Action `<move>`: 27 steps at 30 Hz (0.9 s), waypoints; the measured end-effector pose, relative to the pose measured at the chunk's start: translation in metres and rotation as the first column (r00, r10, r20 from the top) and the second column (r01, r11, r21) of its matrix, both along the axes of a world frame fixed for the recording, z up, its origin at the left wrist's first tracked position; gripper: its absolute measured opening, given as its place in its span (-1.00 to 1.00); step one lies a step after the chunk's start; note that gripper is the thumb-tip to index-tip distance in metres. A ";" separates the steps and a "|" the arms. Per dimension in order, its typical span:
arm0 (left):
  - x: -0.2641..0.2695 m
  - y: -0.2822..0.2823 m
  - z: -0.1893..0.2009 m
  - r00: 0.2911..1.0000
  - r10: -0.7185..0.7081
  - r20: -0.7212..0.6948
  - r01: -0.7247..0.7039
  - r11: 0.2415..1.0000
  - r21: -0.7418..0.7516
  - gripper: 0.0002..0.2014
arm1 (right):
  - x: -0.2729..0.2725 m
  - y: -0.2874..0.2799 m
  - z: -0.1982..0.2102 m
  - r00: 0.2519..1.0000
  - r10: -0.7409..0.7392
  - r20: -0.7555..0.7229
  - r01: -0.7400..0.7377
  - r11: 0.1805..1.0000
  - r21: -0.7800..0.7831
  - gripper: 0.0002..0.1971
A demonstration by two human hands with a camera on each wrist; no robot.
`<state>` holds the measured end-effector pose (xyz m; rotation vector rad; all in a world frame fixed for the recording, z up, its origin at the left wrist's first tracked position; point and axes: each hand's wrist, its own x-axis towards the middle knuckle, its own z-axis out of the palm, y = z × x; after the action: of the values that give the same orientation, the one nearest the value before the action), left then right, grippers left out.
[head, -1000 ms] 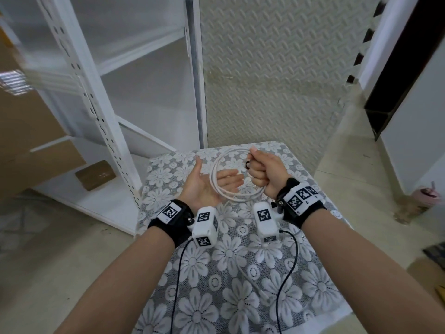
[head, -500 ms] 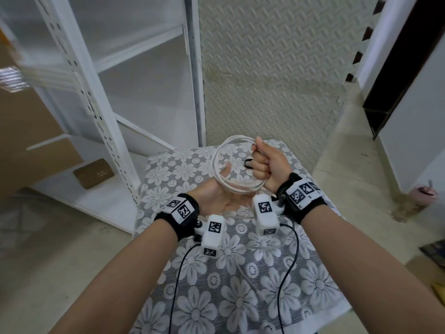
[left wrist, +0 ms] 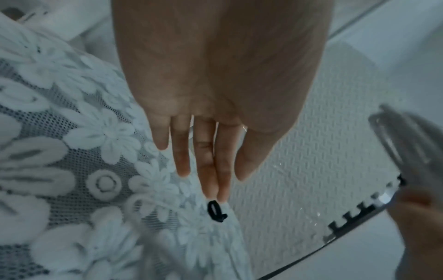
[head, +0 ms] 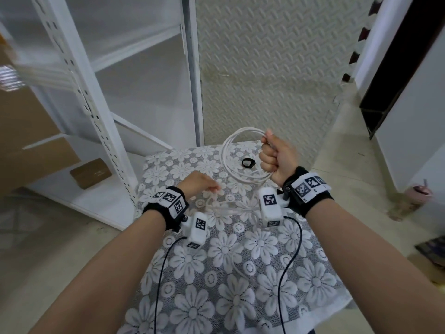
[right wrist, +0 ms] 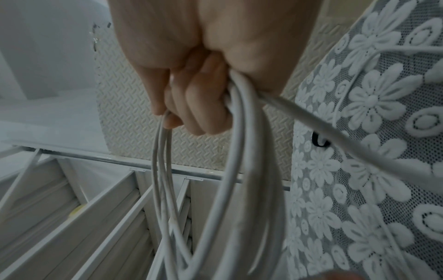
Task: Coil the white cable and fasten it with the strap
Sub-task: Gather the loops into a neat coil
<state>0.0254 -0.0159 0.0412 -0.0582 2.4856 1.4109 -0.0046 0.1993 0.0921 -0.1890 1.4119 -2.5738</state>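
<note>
My right hand (head: 277, 157) is a fist gripping the coiled white cable (head: 231, 150), holding the loops upright over the table's far edge. The right wrist view shows the fingers (right wrist: 199, 106) curled round several loops (right wrist: 239, 170), with a loose tail (right wrist: 335, 132) running off to the table. The black strap (head: 248, 163) lies on the cloth, seen through the coil. My left hand (head: 204, 185) hovers low over the table, empty. Its straight fingers (left wrist: 210, 161) point at the strap (left wrist: 216, 211), just short of it.
The small table wears a grey cloth with white lace flowers (head: 216, 273). A white metal shelf rack (head: 96, 104) with a cardboard box (head: 90, 173) stands to the left. A textured wall panel (head: 265, 68) is behind, and a pink cup (head: 419, 192) sits on the floor at right.
My left hand has let go of the coil and dropped down and left toward the table. My right hand has lifted the coil a little farther away, uncovering the strap.
</note>
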 end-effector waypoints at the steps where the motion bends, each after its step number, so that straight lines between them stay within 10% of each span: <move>1: -0.001 0.000 0.001 1.000 -0.012 -0.010 0.013 0.997 0.074 -0.81 | 0.000 -0.001 -0.001 1.000 0.003 0.000 -0.003 1.000 -0.002 -0.68; 7: 0.014 0.041 0.018 0.966 -0.256 0.044 0.208 0.862 0.463 -0.72 | 0.001 -0.016 -0.006 0.999 0.029 0.036 -0.027 0.998 -0.053 -0.66; 11: 0.016 0.052 0.011 0.931 -0.295 0.217 0.074 0.733 0.676 -0.64 | 0.000 -0.016 -0.003 0.999 0.042 0.034 -0.040 0.997 -0.070 -0.66; 27: 0.009 0.011 0.013 0.961 -0.244 0.129 0.168 0.888 0.429 -0.74 | -0.001 -0.005 -0.011 0.998 -0.067 0.002 0.066 0.991 0.114 -0.69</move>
<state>0.0345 -0.0048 0.0542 0.1561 1.9374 1.7197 -0.0057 0.1947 0.0814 -0.1187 1.5829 -2.5340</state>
